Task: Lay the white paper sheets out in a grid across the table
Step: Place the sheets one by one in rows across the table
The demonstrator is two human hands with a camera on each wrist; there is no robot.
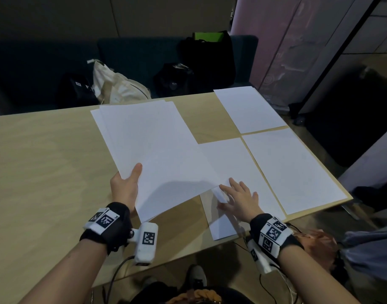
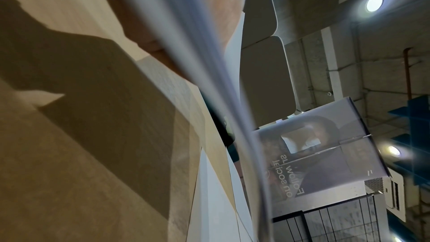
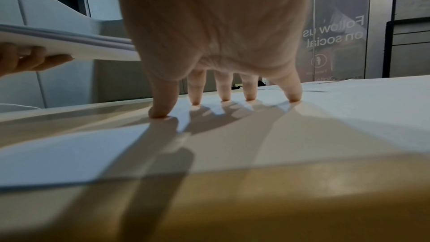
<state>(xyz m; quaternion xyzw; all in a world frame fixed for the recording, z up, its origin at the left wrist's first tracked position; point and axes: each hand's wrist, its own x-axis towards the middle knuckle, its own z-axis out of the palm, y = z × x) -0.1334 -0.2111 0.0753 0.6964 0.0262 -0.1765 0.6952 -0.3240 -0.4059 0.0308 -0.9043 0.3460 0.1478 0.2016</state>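
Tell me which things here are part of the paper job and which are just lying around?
Part of the job:
stack of sheets, held in the left hand
near sheet, under the right hand with fingers spread
two sheets already laid by the table's right edge
table

Just lying about:
cream tote bag
black bags

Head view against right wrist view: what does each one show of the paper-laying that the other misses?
Only the head view shows the layout: two sheets along the table's right edge, a third beside the nearer one, and bags on the bench behind.

Only the right wrist view shows contact: the right hand's fingertips are straight, spread and touching that third sheet.

Both show the left hand gripping the remaining stack above the table and the right hand on the sheet being placed.
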